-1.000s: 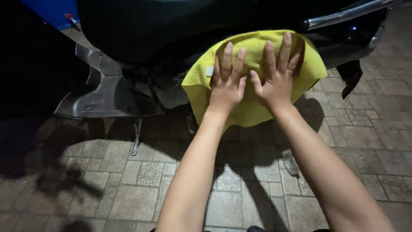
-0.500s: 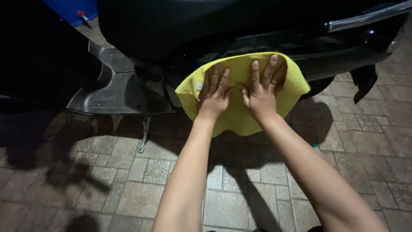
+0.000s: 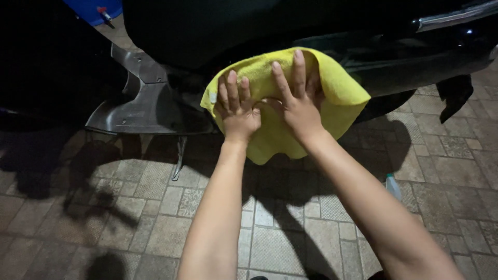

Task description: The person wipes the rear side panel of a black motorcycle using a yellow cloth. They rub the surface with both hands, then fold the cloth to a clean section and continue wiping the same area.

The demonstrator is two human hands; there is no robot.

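Yellow cloth (image 3: pixel 332 98) lies pressed against the black vehicle body (image 3: pixel 207 36), under 2 flat hands: left hand (image 3: pixel 237 106) and right hand (image 3: pixel 296 101), fingers extended, grasping nothing. A grey footrest panel (image 3: pixel 148 103) adjoins left; a small bottle (image 3: pixel 393 185) stands on the paving (image 3: pixel 155 218).

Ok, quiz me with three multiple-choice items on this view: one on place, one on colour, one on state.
1. Where is the cloth?
A. on the paving
B. against the dark scooter body
C. in a bucket

2. Cloth colour?
A. yellow
B. red
C. white

3. How are the hands?
A. both flat on the cloth
B. one hanging free
C. both in fists

Answers:
1 B, it is pressed on the panel above the kickstand.
2 A, plainly yellow.
3 A, left hand and right hand lie side by side, fingers spread.
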